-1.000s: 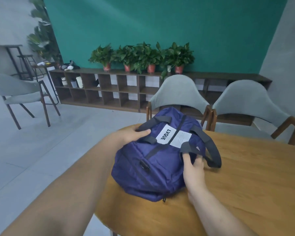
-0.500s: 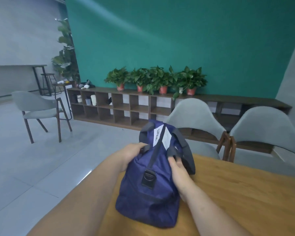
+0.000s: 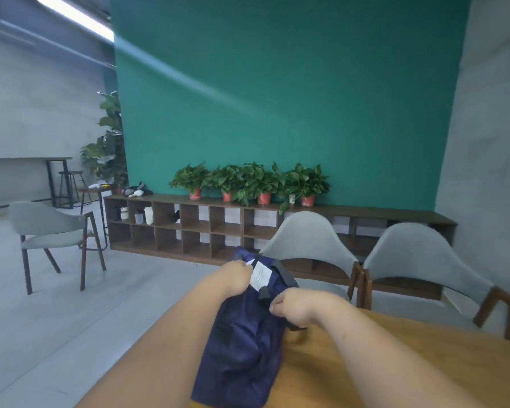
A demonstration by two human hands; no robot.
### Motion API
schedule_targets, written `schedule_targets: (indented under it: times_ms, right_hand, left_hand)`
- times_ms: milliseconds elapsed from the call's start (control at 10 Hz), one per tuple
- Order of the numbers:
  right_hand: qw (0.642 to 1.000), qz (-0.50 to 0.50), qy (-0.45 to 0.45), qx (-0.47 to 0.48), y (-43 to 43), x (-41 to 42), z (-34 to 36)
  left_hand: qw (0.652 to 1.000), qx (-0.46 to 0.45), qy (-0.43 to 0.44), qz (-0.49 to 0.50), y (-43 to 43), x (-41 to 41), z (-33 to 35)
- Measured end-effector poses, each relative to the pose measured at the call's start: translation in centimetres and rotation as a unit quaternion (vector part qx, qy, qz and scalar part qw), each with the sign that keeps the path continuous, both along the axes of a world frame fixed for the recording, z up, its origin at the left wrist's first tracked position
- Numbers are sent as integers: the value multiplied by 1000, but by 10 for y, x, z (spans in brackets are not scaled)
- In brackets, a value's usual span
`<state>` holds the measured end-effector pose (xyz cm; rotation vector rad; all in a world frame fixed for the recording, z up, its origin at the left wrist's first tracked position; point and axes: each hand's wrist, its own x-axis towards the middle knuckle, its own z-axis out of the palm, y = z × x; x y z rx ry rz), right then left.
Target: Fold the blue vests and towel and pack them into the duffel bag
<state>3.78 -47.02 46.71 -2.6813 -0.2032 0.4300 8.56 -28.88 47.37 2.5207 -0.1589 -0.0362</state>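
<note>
One wooden table (image 3: 409, 366) spreads beneath both hands, bearing the navy duffel bag (image 3: 242, 351) upright between them. The left hand (image 3: 233, 279) grips the bag's top beside a white label (image 3: 261, 277). The right hand (image 3: 296, 309), apart from it, clutches a dark strap (image 3: 284, 275).

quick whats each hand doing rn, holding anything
Left hand: closed, gripping the top of the duffel bag.
Right hand: closed, gripping the same bag's top from the other side.
</note>
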Motion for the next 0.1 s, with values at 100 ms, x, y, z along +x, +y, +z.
schedule_targets:
  times_ms: [100]
  right_hand:
    - [998,35,-52,-19,-22,-26,31]
  left_hand:
    - [996,-81,-23,29,-33,-22,21]
